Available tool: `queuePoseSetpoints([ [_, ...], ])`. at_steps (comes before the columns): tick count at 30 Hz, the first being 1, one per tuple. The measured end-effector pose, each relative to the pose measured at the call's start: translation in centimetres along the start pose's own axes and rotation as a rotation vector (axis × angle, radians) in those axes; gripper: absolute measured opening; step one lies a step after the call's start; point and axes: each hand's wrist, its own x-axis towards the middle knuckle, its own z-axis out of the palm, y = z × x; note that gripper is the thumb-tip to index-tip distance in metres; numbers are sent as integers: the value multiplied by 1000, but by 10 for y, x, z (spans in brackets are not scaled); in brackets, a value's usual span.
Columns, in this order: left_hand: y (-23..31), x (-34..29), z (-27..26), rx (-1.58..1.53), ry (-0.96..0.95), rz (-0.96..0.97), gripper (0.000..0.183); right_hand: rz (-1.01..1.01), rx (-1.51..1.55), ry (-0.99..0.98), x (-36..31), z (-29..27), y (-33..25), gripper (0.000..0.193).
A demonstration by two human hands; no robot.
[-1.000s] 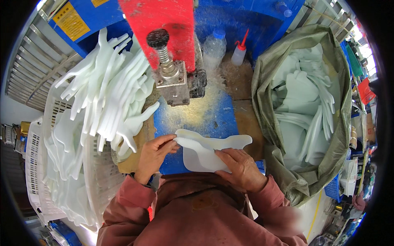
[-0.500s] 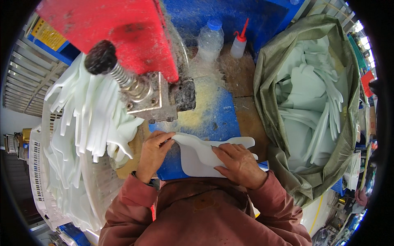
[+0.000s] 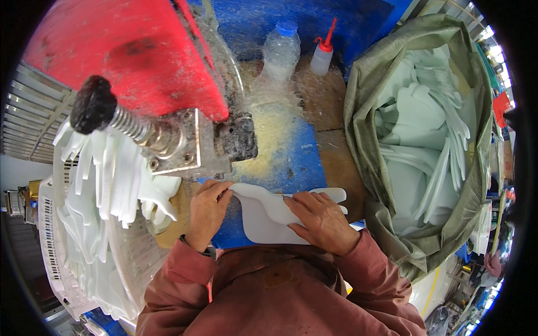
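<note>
A curved white foam sheet (image 3: 263, 224) lies over the blue work surface in front of my body, one edge folded or doubled over. My left hand (image 3: 209, 211) pinches its left corner between thumb and fingers. On its right part rests my right hand (image 3: 322, 219), thumb beneath and fingers over the upper edge, gripping it. Two rounded ends of the sheet stick out beyond the right fingers. Just ahead and to the left is the head of a red machine (image 3: 129, 61), with a black knob (image 3: 94, 105) and a spring.
A white plastic basket (image 3: 53, 246) heaped with similar foam pieces (image 3: 120, 173) stands at left. To the right, an olive woven sack (image 3: 358, 112) holds more pieces. Behind the dusty blue board (image 3: 305, 162) stand a clear bottle (image 3: 280, 53) and a red-nozzled squeeze bottle (image 3: 321, 59).
The view has shifted a little, so the machine appears farther left and lower. Both hands keep their hold on the foam sheet, with hardly any movement.
</note>
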Motion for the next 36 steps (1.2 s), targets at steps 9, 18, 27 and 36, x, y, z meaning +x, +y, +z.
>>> queuePoseSetpoints([
  [9,-3,5,3,100,-24,-31,16,45,-32,-18,1,7,5,58],
  [18,5,12,-9,26,-119,-156,20,61,-156,-36,6,19,8,51],
  [27,62,-5,13,15,-190,262,35,-13,-284,57,14,17,4,26],
  [36,55,-4,43,114,-287,367,39,446,102,189,-36,-15,7,33],
])
